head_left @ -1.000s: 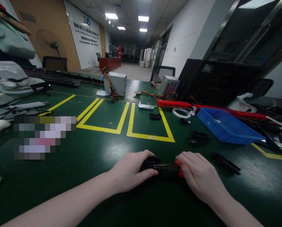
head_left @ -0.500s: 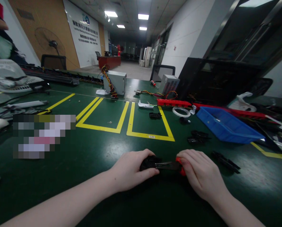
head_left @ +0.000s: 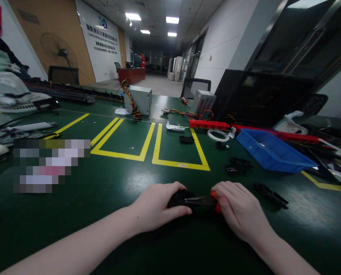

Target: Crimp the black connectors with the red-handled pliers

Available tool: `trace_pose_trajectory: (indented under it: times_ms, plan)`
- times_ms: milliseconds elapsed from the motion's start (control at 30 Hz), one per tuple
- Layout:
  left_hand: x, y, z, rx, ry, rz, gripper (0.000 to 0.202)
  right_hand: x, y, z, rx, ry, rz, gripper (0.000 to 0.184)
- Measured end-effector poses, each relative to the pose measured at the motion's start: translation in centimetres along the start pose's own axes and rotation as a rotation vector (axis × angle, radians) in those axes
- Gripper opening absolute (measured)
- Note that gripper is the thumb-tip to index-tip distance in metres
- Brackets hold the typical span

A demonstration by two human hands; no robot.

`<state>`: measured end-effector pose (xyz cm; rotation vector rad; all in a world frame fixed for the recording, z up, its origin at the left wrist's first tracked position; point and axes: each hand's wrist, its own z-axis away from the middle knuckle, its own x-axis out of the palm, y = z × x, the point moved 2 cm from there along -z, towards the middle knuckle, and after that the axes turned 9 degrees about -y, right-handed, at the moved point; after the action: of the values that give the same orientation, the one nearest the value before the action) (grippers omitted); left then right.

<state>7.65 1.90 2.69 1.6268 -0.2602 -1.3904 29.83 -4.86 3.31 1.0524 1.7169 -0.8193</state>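
Observation:
Fingers and thumb of my left hand (head_left: 161,204) are closed around a black plastic part (head_left: 176,199) just above the green table. My right hand (head_left: 239,208) grips the red handles of a pair of pliers (head_left: 201,201), which point left. The metal jaws of the pliers meet the right end of the black part; exactly what they pinch is too small to tell. Similar black plastic parts lie to the right: one (head_left: 271,195) beside my right hand, others (head_left: 238,165) farther back, and one (head_left: 186,139) inside a yellow taped square.
A blue bin (head_left: 273,151) stands at the right, near a white ring (head_left: 217,135) and a red strip (head_left: 209,124). Two metal boxes with cables, one of them a grey box (head_left: 141,100), sit at the back. A person (head_left: 1,49) is at the far left.
The camera view has shifted slightly. Both hands keep their grips, and the pliers stay at the end of the black part.

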Motion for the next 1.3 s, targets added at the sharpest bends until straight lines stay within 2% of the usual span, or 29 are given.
trace_pose_trajectory:
  times_ms: [133,600,933,1300]
  plan:
    - [0.0,-0.2,-0.1,0.049,0.001,0.014,0.037,0.1,-0.1,0.0,-0.002,-0.019,0.002,0.032]
    - [0.0,0.0,0.0,0.011,0.002,-0.006,0.034,-0.3,-0.1,0.0,-0.002,-0.005,0.017,0.032]
    - [0.4,-0.3,-0.1,0.071,0.038,-0.075,0.032,0.1,-0.4,-0.2,-0.027,-0.046,0.042,0.032]
    - [0.1,0.2,0.1,0.056,0.012,-0.078,0.032,0.0,0.6,0.3,-0.014,-0.053,0.001,0.031]
